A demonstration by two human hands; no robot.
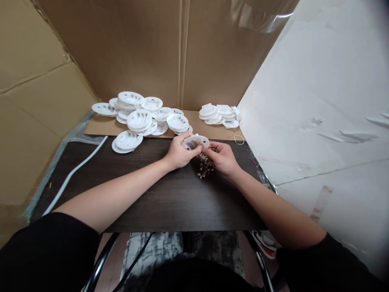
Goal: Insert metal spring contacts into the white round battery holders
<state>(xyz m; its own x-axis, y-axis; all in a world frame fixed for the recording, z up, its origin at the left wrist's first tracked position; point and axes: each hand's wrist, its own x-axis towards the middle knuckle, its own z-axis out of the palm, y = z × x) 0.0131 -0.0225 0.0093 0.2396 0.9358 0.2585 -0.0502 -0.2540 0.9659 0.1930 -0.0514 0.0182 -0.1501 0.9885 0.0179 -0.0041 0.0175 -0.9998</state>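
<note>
My left hand (178, 152) is closed around a white round plastic disc (196, 142), held tilted above the dark table (158, 194). My right hand (221, 157) pinches its fingertips against the disc's near edge, and whatever small part they hold is hidden. Just below both hands lies a little heap of small metal pieces (205, 168) on the table.
A pile of several white discs (138, 119) lies at the back left on a cardboard sheet (100, 127). A smaller pile of white parts (220, 114) sits at the back right. Cardboard walls stand behind and left, a white wall right. A white cable (73, 174) runs along the left.
</note>
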